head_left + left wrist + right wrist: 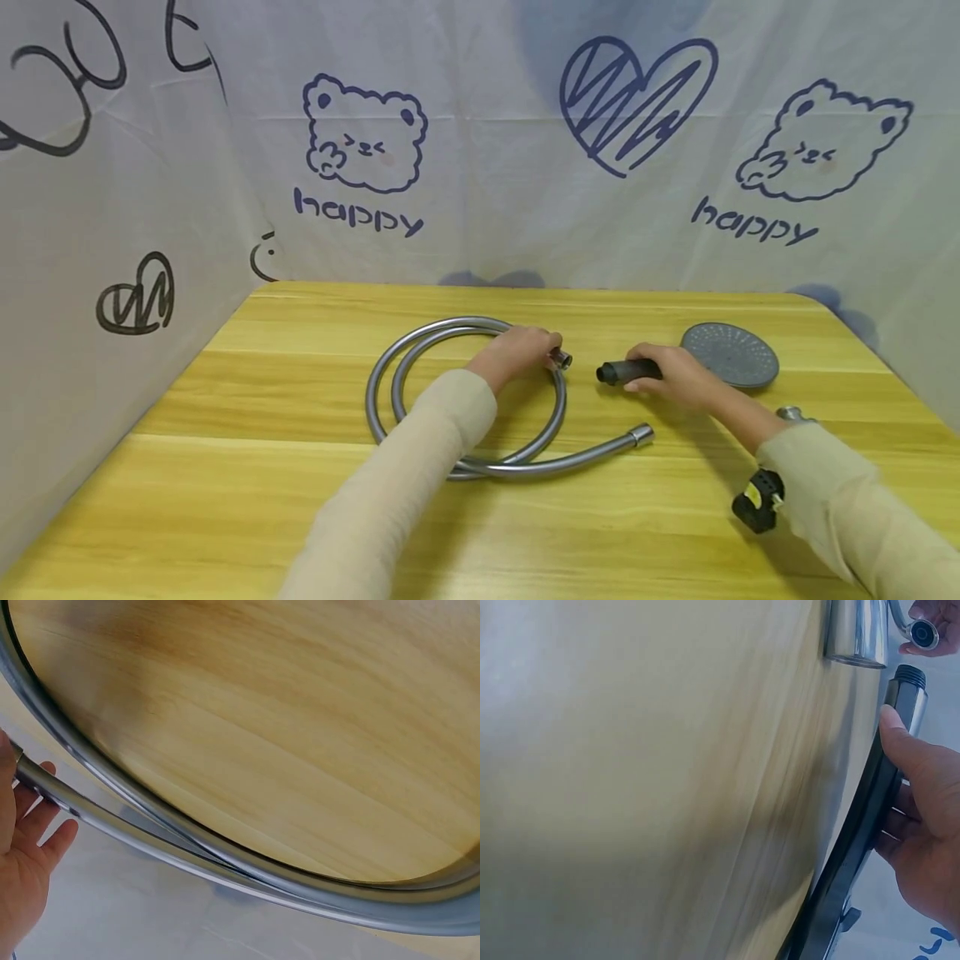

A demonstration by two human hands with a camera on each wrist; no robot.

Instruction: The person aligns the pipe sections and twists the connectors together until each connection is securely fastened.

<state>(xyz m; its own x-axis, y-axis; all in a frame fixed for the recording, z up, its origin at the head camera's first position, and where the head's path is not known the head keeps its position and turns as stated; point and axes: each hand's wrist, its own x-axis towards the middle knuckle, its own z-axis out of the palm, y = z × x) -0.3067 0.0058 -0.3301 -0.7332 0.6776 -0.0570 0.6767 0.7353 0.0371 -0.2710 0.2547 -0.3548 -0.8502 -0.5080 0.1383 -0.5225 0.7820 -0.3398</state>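
A coiled silver shower hose point(372, 392) lies on the wooden table. Near the coil's far right side, my left hand point(519, 354) holds one metal end of it, and the fitting points right. In the left wrist view the fingers lie around the hose point(135, 832) just below that end. My right hand point(686, 379) grips the dark handle of a shower head point(731, 354), whose round grey spray face is turned up. The handle's threaded tip point(910, 673) faces the hose fitting point(924, 634), with a gap between them. The hose's other end point(641, 434) rests on the table nearer me.
A small metal part point(791, 413) shows beside the right forearm, partly hidden by the sleeve. A black wrist camera point(757, 502) is strapped at the right wrist. White cloth walls point(487, 150) with drawings close off the back and sides of the wooden table point(225, 500).
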